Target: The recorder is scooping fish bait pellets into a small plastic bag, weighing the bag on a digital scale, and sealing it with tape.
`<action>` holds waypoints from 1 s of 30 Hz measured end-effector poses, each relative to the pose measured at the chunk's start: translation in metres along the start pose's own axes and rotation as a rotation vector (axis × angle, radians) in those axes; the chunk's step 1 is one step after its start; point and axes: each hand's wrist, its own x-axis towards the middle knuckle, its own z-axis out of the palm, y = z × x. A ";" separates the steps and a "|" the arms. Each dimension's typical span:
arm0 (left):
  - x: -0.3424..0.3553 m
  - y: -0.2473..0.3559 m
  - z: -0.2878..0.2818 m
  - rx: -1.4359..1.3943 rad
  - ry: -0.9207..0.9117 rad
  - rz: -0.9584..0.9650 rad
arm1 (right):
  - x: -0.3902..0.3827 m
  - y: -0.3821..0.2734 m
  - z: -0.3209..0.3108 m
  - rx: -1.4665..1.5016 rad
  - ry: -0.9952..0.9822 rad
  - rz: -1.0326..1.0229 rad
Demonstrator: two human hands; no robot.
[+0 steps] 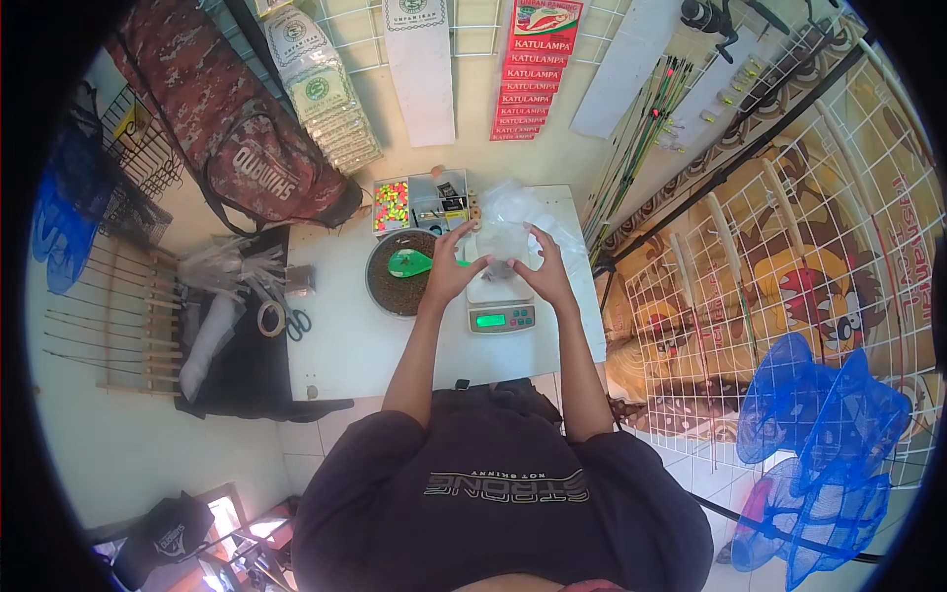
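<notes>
My left hand (456,264) and my right hand (543,264) grip the two sides of a clear plastic bag (504,242) with a small dark load at its bottom, over a digital scale (501,317) with a lit green display. Just left of my left hand is a round bowl (383,294) of dark brown pellets, with a green scoop (406,262) lying in it. More clear plastic bags (528,202) are heaped behind my hands.
A compartment box (427,209) stands at the back of the white table (344,352). Scissors (295,322) and a tape roll (270,318) lie at left. Wire racks with blue nets (819,414) are at right; a camouflage bag (197,109) and hanging packets (326,109) are above.
</notes>
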 end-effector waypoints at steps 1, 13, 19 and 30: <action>0.000 -0.001 0.000 -0.001 -0.007 0.004 | 0.000 0.000 -0.001 0.004 0.006 0.008; -0.005 0.003 0.004 -0.028 0.038 0.026 | -0.008 -0.006 -0.005 0.034 0.049 0.020; -0.008 -0.002 0.003 -0.009 0.035 0.026 | -0.009 -0.005 0.000 0.033 0.089 -0.009; -0.013 0.009 0.023 -0.029 0.246 0.099 | -0.014 -0.008 0.018 -0.082 0.400 -0.046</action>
